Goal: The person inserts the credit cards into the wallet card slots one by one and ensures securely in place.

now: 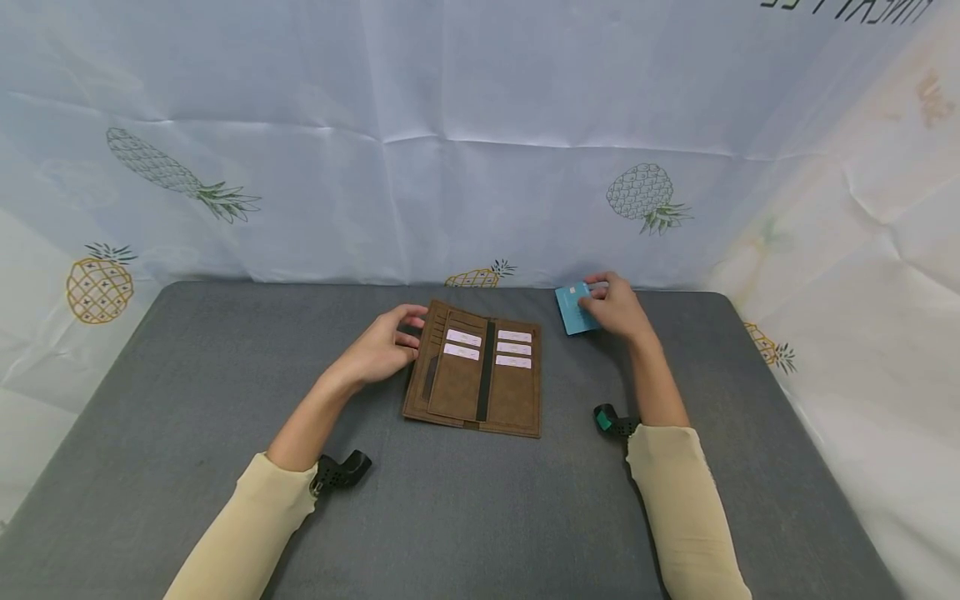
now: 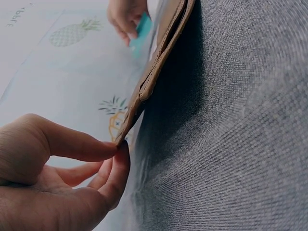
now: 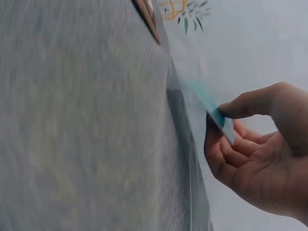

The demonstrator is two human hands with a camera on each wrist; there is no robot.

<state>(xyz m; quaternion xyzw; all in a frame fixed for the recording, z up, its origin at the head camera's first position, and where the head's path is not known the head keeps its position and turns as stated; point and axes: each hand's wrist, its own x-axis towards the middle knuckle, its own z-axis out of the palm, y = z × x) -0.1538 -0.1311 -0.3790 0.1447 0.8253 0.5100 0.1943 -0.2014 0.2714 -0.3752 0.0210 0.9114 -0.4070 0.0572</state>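
A brown wallet (image 1: pixel 457 392) lies unfolded on the grey table, with white labels showing in its card slots on both sides of a dark centre strip. My left hand (image 1: pixel 378 346) pinches the wallet's left edge between thumb and fingers; in the left wrist view that edge (image 2: pixel 144 91) is lifted off the cloth. To the right of the wallet, my right hand (image 1: pixel 618 308) holds a light blue card (image 1: pixel 573 307) between thumb and fingers. The right wrist view shows the card (image 3: pixel 211 106) tilted and raised above the table surface.
The grey table (image 1: pixel 480 517) extends around the wallet, its far edge meeting a white curtain (image 1: pixel 480 208) printed with pineapples. A black wrist mount (image 1: pixel 341 471) sits on the left forearm and another mount (image 1: pixel 615 421) on the right.
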